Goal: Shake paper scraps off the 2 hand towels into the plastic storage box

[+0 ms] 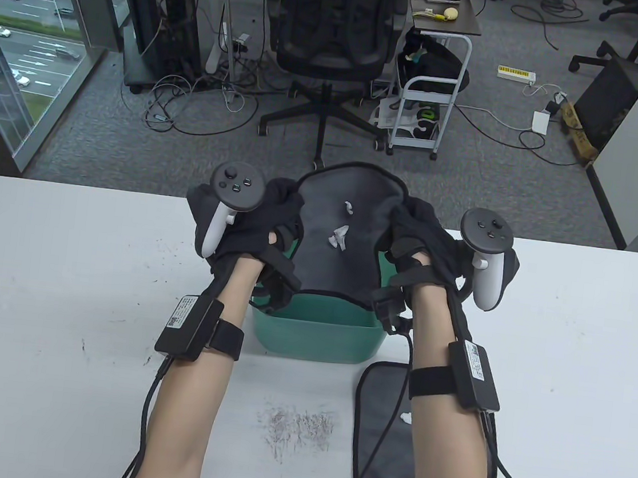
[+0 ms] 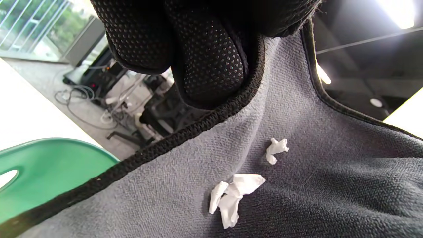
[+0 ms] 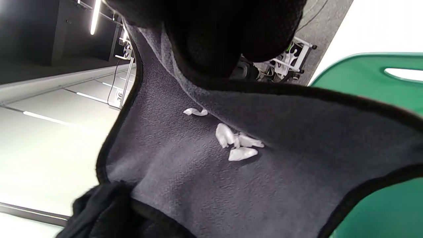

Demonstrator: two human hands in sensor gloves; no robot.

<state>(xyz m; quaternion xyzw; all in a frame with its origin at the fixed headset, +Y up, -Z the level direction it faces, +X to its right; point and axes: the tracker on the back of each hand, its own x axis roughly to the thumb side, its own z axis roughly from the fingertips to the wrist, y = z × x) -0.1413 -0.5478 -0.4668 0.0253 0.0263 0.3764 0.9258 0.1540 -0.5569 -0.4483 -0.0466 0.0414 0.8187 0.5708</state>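
Note:
A grey hand towel (image 1: 340, 253) with black trim hangs slack between my two hands above the green plastic storage box (image 1: 313, 336). My left hand (image 1: 266, 218) grips its left edge and my right hand (image 1: 411, 235) grips its right edge. White paper scraps (image 1: 337, 236) lie in the towel's sagging middle, also seen as scraps (image 2: 234, 195) in the left wrist view and scraps (image 3: 238, 142) in the right wrist view. A second grey towel (image 1: 383, 430) lies flat on the table under my right forearm, with one white scrap (image 1: 407, 417) on it.
The white table (image 1: 58, 307) carries dark scuff marks (image 1: 298, 423) near its front. Beyond the far edge stand an office chair (image 1: 336, 39), a white cart (image 1: 426, 107) and floor cables.

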